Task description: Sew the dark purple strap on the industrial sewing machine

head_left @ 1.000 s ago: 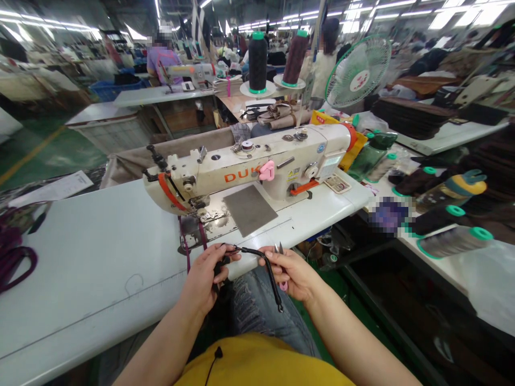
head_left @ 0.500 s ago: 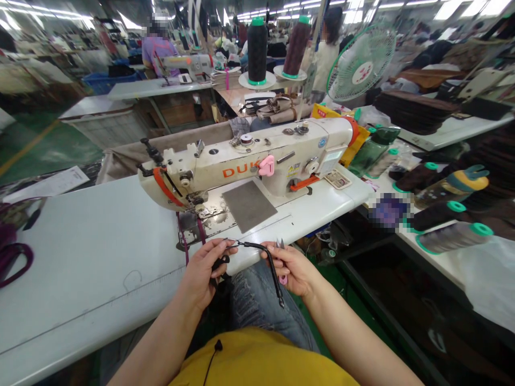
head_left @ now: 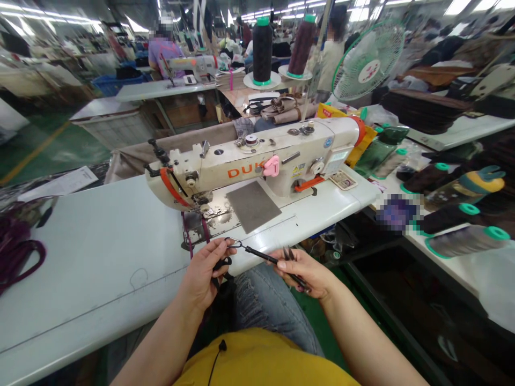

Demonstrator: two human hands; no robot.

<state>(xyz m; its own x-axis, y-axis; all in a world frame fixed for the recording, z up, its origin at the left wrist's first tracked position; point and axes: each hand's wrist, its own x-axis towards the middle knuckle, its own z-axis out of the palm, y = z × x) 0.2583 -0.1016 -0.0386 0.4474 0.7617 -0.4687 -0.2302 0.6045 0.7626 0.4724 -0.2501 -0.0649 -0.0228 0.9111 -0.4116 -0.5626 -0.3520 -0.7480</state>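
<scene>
My left hand (head_left: 203,273) pinches a metal clip (head_left: 235,243) between thumb and forefinger, and a black strap (head_left: 222,264) hangs among its lower fingers. From the clip a black coiled cord (head_left: 259,253) runs to my right hand (head_left: 309,272), whose thumb and fingers are closed on it. Small thread snips (head_left: 287,253) are also in the right hand, blades pointing up between the fingers. Both hands are above my lap, at the front edge of the sewing machine (head_left: 249,166) table. Purple strips (head_left: 206,229) hang by the needle area.
A grey plate (head_left: 254,206) lies on the machine bed. Purple straps (head_left: 24,252) are piled at the table's left. Thread cones (head_left: 466,241) and a bottle (head_left: 462,187) stand on the right bench. A fan (head_left: 368,61) and two tall cones are behind the machine.
My right hand has moved a little right and now grips the coiled cord, which is pulled straighter. Earlier its end hung down. The whole view has shifted slightly.
</scene>
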